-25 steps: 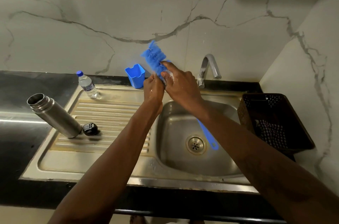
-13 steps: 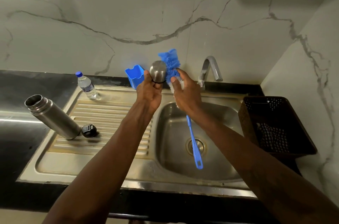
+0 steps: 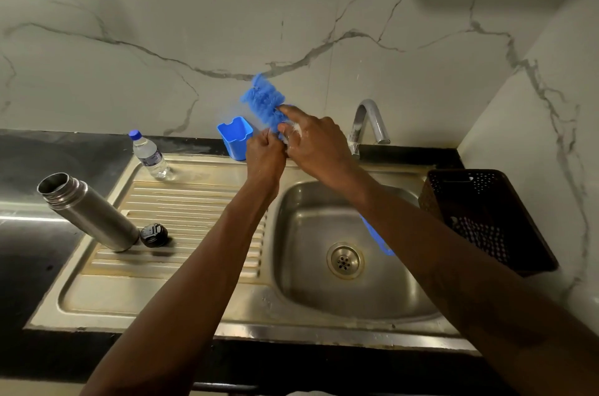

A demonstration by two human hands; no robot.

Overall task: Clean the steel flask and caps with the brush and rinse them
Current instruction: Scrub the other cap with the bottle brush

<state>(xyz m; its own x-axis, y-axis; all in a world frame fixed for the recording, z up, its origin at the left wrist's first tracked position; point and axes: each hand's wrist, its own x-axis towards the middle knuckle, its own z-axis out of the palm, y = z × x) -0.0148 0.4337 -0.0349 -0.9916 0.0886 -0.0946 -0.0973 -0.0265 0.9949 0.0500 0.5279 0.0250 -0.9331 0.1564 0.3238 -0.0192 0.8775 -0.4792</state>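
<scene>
The steel cap is now hidden in the tight grip of the left hand (image 3: 264,157), and the right hand (image 3: 316,144), holding the brush (image 3: 264,100), rubs it again, so cleaning goes on.

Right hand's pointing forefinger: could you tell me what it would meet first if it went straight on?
The brush head, which the right hand lays that finger along; beyond it, probably the wall, though depth is unclear.

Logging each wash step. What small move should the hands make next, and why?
Probably twist the blue brush against whatever the curled left hand hides: the right hand holds it near its bristles, sudsy, and the tap shows no water.
</scene>
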